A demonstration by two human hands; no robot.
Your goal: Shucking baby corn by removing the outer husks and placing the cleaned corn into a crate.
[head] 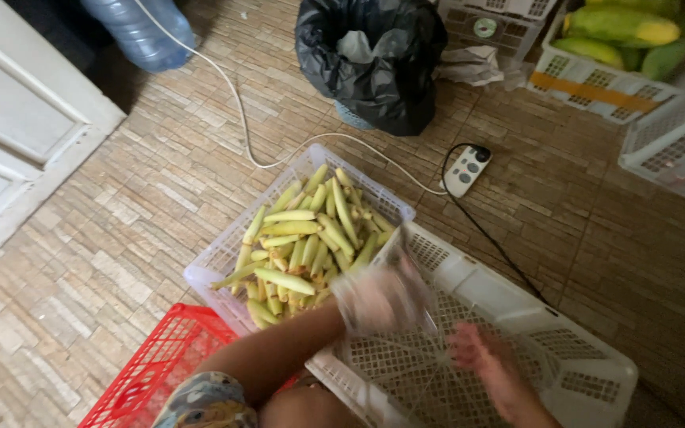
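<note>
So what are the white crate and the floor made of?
The white crate looks like moulded plastic: smooth, slightly shiny, with a fine grid of holes. The floor seems to be small matte tan tiles or bricks, with pale joint lines between them.

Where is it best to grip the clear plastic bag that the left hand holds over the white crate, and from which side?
Probably at its upper edge, from above. The clear plastic bag hangs limp from the left hand over the white crate, so lower parts would likely just fold. Motion blur hides where its opening is.

Black rubbish bag (374, 59), power strip (465, 170), red crate (148, 372), blue water bottle (140, 32).
</note>
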